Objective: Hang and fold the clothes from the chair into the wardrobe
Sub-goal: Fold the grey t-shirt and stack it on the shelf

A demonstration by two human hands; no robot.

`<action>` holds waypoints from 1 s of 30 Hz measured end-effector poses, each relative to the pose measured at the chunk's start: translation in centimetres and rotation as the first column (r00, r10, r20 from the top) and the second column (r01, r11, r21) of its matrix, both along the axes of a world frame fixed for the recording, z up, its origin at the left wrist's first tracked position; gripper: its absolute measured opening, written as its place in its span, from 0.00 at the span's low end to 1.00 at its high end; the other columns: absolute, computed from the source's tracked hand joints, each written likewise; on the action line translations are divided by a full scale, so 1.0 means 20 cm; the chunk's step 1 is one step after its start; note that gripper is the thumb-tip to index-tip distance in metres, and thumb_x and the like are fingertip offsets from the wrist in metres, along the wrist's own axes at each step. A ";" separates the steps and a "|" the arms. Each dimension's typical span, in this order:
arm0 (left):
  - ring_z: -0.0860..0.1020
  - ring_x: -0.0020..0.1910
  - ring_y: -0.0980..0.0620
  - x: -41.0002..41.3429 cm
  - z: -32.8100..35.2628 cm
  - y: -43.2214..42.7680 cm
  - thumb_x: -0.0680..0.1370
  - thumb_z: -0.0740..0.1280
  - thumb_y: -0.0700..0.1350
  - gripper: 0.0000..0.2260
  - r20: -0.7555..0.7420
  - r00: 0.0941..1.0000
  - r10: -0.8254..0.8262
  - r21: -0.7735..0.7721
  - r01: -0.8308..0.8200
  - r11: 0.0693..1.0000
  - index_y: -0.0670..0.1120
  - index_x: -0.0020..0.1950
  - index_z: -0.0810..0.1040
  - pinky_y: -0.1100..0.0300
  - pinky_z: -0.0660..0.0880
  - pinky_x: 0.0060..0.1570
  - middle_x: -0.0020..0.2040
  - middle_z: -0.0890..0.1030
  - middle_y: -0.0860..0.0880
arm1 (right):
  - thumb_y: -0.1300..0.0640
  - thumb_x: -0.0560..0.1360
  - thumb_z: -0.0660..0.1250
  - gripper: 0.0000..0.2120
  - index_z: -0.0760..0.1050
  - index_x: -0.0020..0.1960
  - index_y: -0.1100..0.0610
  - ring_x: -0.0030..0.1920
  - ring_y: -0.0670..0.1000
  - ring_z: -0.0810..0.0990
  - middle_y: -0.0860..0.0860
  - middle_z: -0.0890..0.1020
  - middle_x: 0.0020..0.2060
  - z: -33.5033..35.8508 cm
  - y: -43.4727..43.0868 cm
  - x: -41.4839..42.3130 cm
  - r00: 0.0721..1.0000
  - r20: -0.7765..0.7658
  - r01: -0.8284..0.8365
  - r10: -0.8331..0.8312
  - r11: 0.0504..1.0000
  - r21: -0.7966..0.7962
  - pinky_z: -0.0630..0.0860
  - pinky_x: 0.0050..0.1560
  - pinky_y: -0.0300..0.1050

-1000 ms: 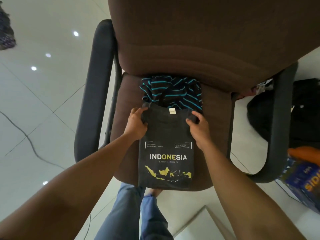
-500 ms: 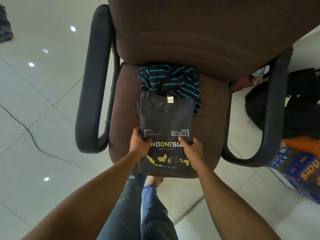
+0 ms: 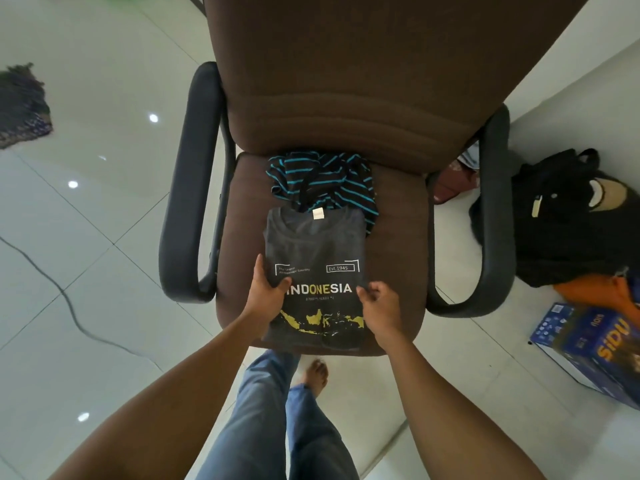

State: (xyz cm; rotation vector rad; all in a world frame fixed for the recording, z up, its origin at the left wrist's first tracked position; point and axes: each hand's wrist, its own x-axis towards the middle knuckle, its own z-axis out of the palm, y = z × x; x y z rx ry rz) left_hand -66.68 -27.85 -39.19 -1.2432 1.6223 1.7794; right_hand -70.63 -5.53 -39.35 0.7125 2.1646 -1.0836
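A dark grey folded T-shirt (image 3: 313, 244) with "INDONESIA" and a yellow map print lies on the seat of a brown office chair (image 3: 398, 254). Behind it, against the backrest, a black garment with teal stripes (image 3: 325, 178) lies crumpled. My left hand (image 3: 268, 292) grips the T-shirt's left edge at mid-height, thumb on top beside the lettering. At the right edge my right hand (image 3: 379, 301) has its fingers curled around the fabric. No wardrobe is in view.
Black armrests (image 3: 180, 216) flank the seat. To the right, on the white tiled floor, lie a black backpack (image 3: 561, 220), an orange cloth (image 3: 595, 289) and a blue box (image 3: 595, 344). A dark cloth (image 3: 20, 105) and a cable (image 3: 69, 306) lie at left.
Both hands slid from the T-shirt's collar down to its middle. The view has pulled back and up from the chair.
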 end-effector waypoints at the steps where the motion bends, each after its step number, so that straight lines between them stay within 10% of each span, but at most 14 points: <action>1: 0.76 0.64 0.49 0.01 0.01 0.00 0.78 0.72 0.42 0.43 -0.022 1.000 -0.011 0.021 0.012 1.000 0.55 0.82 0.45 0.47 0.76 0.65 0.71 0.71 0.51 | 0.55 0.78 0.70 0.09 0.76 0.56 0.56 0.44 0.46 0.81 0.51 0.84 0.50 0.01 0.00 0.02 1.000 -0.008 0.012 -0.012 1.000 -0.009 0.74 0.39 0.37; 5: 0.78 0.61 0.50 0.07 0.04 0.04 0.75 0.74 0.34 0.45 -0.094 0.992 -0.087 0.035 0.091 0.995 0.63 0.79 0.53 0.47 0.78 0.62 0.64 0.77 0.52 | 0.54 0.75 0.74 0.19 0.73 0.62 0.53 0.50 0.47 0.81 0.47 0.83 0.53 0.00 -0.01 0.12 0.985 0.109 0.147 -0.131 0.978 -0.147 0.78 0.51 0.45; 11: 0.84 0.49 0.47 0.07 0.09 0.07 0.80 0.66 0.33 0.18 0.016 1.000 -0.014 0.131 0.012 0.991 0.54 0.62 0.80 0.55 0.84 0.43 0.58 0.82 0.43 | 0.50 0.73 0.76 0.19 0.74 0.60 0.45 0.52 0.46 0.80 0.43 0.82 0.52 -0.03 -0.03 0.22 0.929 0.312 0.298 -0.200 0.903 -0.308 0.78 0.49 0.48; 16: 0.85 0.42 0.47 0.04 0.10 0.05 0.80 0.69 0.41 0.11 0.156 0.984 0.082 0.201 -0.113 0.973 0.52 0.60 0.81 0.56 0.82 0.34 0.50 0.85 0.42 | 0.52 0.70 0.79 0.24 0.77 0.63 0.54 0.49 0.54 0.87 0.51 0.87 0.49 -0.06 -0.03 0.16 0.867 0.364 0.467 -0.340 0.807 -0.360 0.83 0.52 0.56; 23: 0.84 0.53 0.44 0.02 0.15 0.02 0.74 0.75 0.42 0.19 0.168 0.986 0.008 0.230 -0.047 0.972 0.55 0.64 0.79 0.52 0.84 0.43 0.59 0.81 0.43 | 0.59 0.73 0.76 0.49 0.47 0.78 0.32 0.60 0.54 0.81 0.47 0.77 0.65 0.06 0.03 -0.04 0.917 0.384 0.292 -0.106 0.834 -0.468 0.76 0.63 0.63; 30: 0.83 0.49 0.46 0.07 0.43 0.06 0.75 0.73 0.38 0.22 0.029 0.997 -0.066 0.198 0.059 0.978 0.52 0.67 0.76 0.58 0.82 0.33 0.56 0.80 0.45 | 0.68 0.80 0.63 0.25 0.78 0.65 0.42 0.58 0.55 0.83 0.52 0.82 0.62 0.44 0.16 -0.06 0.942 0.324 0.131 0.083 0.800 -0.585 0.80 0.59 0.56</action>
